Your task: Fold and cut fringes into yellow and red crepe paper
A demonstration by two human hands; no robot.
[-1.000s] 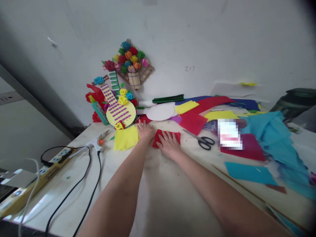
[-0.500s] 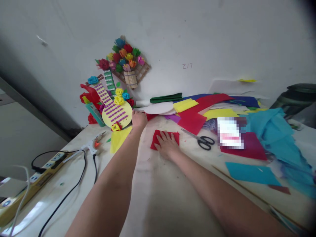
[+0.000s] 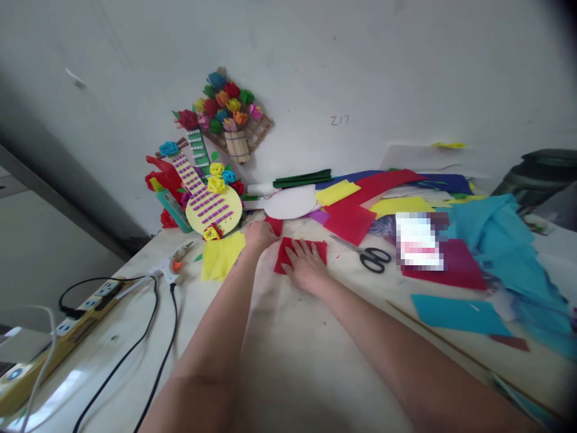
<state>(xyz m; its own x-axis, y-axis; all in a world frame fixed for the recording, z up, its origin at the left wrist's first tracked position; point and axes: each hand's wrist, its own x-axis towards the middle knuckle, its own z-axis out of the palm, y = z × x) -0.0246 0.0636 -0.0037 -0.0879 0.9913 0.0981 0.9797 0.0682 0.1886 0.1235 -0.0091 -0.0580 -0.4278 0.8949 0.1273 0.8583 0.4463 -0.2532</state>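
My right hand point(image 3: 306, 267) lies flat with its fingers spread on a folded square of red crepe paper point(image 3: 321, 249), pressing it to the table. Just left of it, my left hand point(image 3: 261, 236) is closed, fingers curled under, at the edge of a second red crepe paper piece point(image 3: 274, 225). The fingertips there are hidden. A yellow paper sheet point(image 3: 222, 257) lies beside the left wrist. To the right of the red square, black-handled scissors point(image 3: 374, 258) rest with their blades pointing left.
A decorated paper guitar point(image 3: 214, 210) with paper flowers leans at the back left. Nearby are a glue gun point(image 3: 169, 269), its cable and a power strip point(image 3: 74, 331). Coloured sheets, a white oval point(image 3: 292, 202), blue crepe paper point(image 3: 505, 240) and a thin stick point(image 3: 451, 343) lie around.
My left hand has come nearer and slightly right, away from the guitar, and the second red piece has shifted nearer with it. My right hand stays on the red square.
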